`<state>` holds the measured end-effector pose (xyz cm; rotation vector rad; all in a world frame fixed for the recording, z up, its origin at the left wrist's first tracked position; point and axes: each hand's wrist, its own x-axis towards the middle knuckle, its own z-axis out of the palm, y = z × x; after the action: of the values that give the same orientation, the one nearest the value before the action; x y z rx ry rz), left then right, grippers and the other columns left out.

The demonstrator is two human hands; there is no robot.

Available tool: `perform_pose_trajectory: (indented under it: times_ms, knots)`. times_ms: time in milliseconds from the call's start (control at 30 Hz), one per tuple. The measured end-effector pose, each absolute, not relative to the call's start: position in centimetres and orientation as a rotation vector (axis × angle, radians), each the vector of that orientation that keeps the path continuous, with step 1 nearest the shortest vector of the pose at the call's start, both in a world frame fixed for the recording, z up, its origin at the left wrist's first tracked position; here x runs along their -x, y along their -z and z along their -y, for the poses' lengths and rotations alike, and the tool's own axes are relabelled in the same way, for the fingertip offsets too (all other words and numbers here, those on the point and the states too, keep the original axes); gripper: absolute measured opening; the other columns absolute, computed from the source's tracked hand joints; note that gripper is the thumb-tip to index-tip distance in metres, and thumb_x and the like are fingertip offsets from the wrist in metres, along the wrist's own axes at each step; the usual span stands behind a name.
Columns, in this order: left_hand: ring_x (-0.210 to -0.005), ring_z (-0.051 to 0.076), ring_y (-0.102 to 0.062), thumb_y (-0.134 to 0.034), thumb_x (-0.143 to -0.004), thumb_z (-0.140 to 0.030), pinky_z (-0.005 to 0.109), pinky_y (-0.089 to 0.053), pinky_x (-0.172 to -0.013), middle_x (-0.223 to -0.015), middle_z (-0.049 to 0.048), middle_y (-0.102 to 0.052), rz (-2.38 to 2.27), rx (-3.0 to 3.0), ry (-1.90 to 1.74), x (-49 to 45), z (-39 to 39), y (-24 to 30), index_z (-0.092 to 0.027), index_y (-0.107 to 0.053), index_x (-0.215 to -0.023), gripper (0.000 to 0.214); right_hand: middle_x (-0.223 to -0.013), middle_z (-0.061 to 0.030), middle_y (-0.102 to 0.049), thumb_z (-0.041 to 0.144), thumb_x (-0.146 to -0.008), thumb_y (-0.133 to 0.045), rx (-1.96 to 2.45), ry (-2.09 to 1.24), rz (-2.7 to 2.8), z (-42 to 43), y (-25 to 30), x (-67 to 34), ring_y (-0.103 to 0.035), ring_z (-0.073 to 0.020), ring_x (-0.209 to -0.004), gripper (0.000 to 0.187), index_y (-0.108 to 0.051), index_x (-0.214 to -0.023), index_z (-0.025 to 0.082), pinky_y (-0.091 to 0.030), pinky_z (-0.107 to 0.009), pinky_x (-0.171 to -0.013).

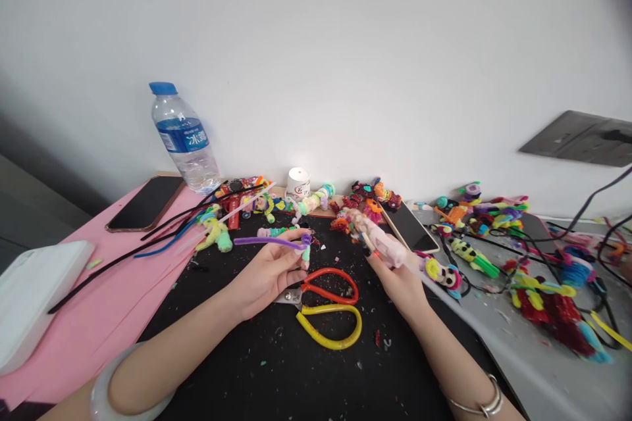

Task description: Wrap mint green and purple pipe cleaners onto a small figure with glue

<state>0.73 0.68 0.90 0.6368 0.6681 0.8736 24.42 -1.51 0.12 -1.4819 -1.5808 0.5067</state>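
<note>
My left hand (269,276) pinches a purple pipe cleaner (266,242) whose long end sticks out to the left. At my fingertips it meets a small pale green and white fuzzy piece (306,255). In my right hand (397,279) is a pale pink hot glue gun (382,242), its stained nozzle pointing up and left; a blurred whitish strip trails from it toward the lower right. Scissors (330,309) with one red and one yellow handle lie on the black mat (237,355), their blades partly under my left hand.
A water bottle (185,138) leans on the wall beside a dark phone (145,204). Pipe-cleaner figures (474,256) crowd the back and right. There are also a paper cup (298,184), a second phone (409,227), a white box (44,296), pink sheets (123,276) and cables (582,210).
</note>
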Motion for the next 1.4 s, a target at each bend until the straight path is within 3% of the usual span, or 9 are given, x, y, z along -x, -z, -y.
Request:
perform_pose_trajectory:
  times_ms: [167,333,733,1000,1400]
  knots:
    - [-0.065,0.007,-0.058,-0.050,-0.087,-0.008,0.018,-0.055,-0.065,-0.071,0.0006,-0.057,-0.657,-0.636,-0.890,-0.6,-0.7,-0.8,-0.020,-0.053,-0.121,0.037,-0.066,-0.0043,-0.065,0.032,-0.075,-0.060,1.312,-0.829,1.522,2.2,0.5,-23.8,-0.061,-0.0198,-0.063,0.021,-0.065,-0.088,0.016,-0.050,-0.030,-0.056]
    - [-0.064,0.007,-0.058,-0.050,-0.087,-0.007,0.018,-0.054,-0.065,-0.068,0.0005,-0.057,-0.638,-0.636,-0.868,-0.6,-0.8,-0.8,-0.019,-0.054,-0.120,0.036,-0.070,-0.0047,-0.067,0.027,-0.075,-0.060,1.268,-0.961,1.587,2.6,0.5,-23.1,-0.062,-0.0201,-0.067,0.022,-0.065,-0.094,0.016,-0.050,-0.029,-0.056]
    - [-0.063,0.007,-0.058,-0.053,-0.085,-0.008,0.019,-0.055,-0.065,-0.069,-0.0004,-0.057,-0.646,-0.615,-0.863,-0.8,-0.4,-1.0,-0.021,-0.054,-0.120,0.037,-0.099,-0.0080,-0.071,0.018,-0.075,-0.058,1.226,-0.983,1.646,2.6,0.2,-22.8,-0.066,-0.0229,-0.089,0.027,-0.065,-0.101,0.016,-0.052,-0.034,-0.080]
    - [-0.064,0.007,-0.057,-0.057,-0.083,-0.010,0.018,-0.054,-0.064,-0.069,-0.0002,-0.056,-0.635,-0.620,-0.851,-0.9,-0.4,-1.1,-0.020,-0.055,-0.119,0.037,-0.101,-0.0096,-0.070,0.019,-0.075,-0.059,1.229,-0.992,1.630,2.6,0.2,-22.7,-0.065,-0.0246,-0.093,0.027,-0.065,-0.101,0.015,-0.051,-0.036,-0.083]
    - [-0.064,0.008,-0.058,-0.059,-0.081,-0.010,0.019,-0.054,-0.065,-0.069,-0.0003,-0.057,-0.636,-0.616,-0.858,-0.9,-0.4,-1.1,-0.020,-0.055,-0.118,0.038,-0.092,-0.0088,-0.071,0.020,-0.073,-0.059,1.301,-0.956,1.619,2.6,0.1,-22.6,-0.065,-0.0240,-0.082,0.023,-0.066,-0.095,0.014,-0.053,-0.035,-0.072]
